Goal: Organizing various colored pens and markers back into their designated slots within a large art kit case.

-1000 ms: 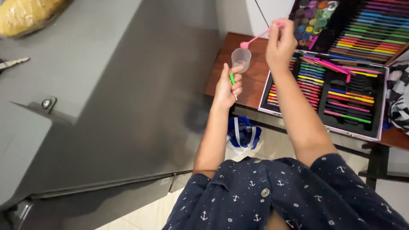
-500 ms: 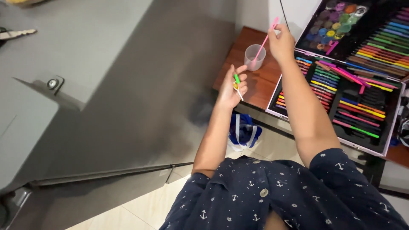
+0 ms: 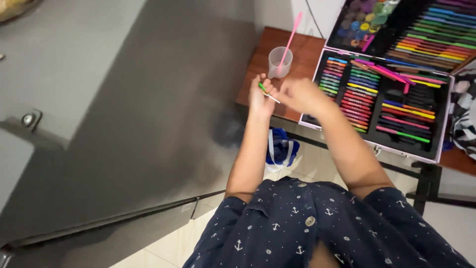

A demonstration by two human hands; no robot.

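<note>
Since half a second ago the right hand (image 3: 297, 93) has let go of the pink stick (image 3: 288, 39) and dropped down from above the cup to meet the left hand just in front of the table's edge. That stick now stands by itself in the clear plastic cup (image 3: 278, 62), its lower end inside and its upper end leaning up and to the right, towards the wall. The cup sits upright on the brown wooden table (image 3: 258, 64), near its left corner.

The left hand (image 3: 260, 97) is clenched around a small green brush (image 3: 264, 90), whose thin pale end pokes out to the right, towards the other hand. The right hand is blurred; its fingers reach to that pale tip and seem to touch it, but whether they pinch it I cannot tell.

Just right of the cup lies an open art set case (image 3: 446, 121), its lower tray filled with rows of coloured markers and crayons, its raised lid holding round paint pots and more coloured sticks. Several loose pink markers lie slantwise across the tray. Below the table's edge, on the pale tiled floor, sits a blue bag (image 3: 281, 149) with white straps. A broad grey surface (image 3: 124, 99) fills the left side of the view. The person wears a dark blue shirt (image 3: 307, 228) printed with small white anchors.
</note>
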